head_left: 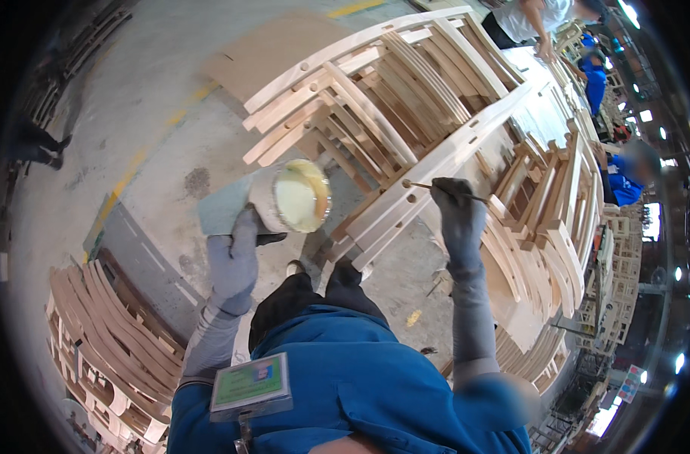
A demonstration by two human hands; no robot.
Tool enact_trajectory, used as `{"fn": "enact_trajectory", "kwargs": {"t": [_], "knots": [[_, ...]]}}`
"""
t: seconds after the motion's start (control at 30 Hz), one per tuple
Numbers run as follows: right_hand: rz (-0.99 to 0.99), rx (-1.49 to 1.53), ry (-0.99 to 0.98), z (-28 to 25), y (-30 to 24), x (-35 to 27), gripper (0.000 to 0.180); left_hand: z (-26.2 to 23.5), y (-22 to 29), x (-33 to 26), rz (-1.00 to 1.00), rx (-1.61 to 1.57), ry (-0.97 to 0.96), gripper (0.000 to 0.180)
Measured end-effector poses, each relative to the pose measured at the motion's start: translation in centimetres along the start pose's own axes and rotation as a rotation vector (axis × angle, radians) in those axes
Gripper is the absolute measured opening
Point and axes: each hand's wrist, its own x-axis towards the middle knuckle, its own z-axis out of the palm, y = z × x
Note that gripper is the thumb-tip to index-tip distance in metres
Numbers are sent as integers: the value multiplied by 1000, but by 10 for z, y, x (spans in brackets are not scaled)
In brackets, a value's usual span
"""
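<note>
My left hand (pixel 237 253), in a grey glove, grips a white tub (pixel 268 198) tilted so its mouth faces right. Pale yellowish glue-like stuff (pixel 298 198) shows inside and coats the rim. A pale blue panel-like shape (pixel 225 206) sits against the tub's left side; I cannot tell what it is. My right hand (pixel 460 208), also gloved, is closed around a thin stick (pixel 420 185). The stick's tip is at or just over a round hole in the end of a pale wooden rail (pixel 443 171), part of a stacked wooden frame.
Pale wooden frames (pixel 382 83) are stacked ahead, more chair-like frames (pixel 541 197) to the right. Curved wooden parts (pixel 118 325) are piled at lower left. A co-worker (pixel 538 23) in a white top stands at the far right, others in blue (pixel 624 181) beyond. Yellow lines (pixel 129 170) mark the floor.
</note>
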Motion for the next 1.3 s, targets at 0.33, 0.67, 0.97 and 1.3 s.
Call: {"fn": "enact_trajectory", "kwargs": {"t": [0.33,0.67,0.97,1.3], "knots": [[-256,382,-224,9,-80,-48,13,13,2,-1,262,49,-45,25],[-184,877,-303,-2,-77,-38,15,19,-5,5,273,-3,26,28],[60,971,-324,11,-52,32,15,52,-13,25,127,95,212,31],[-386,276,-555,152,-46,278,30,85,-50,22,-45,-183,536,25]]}}
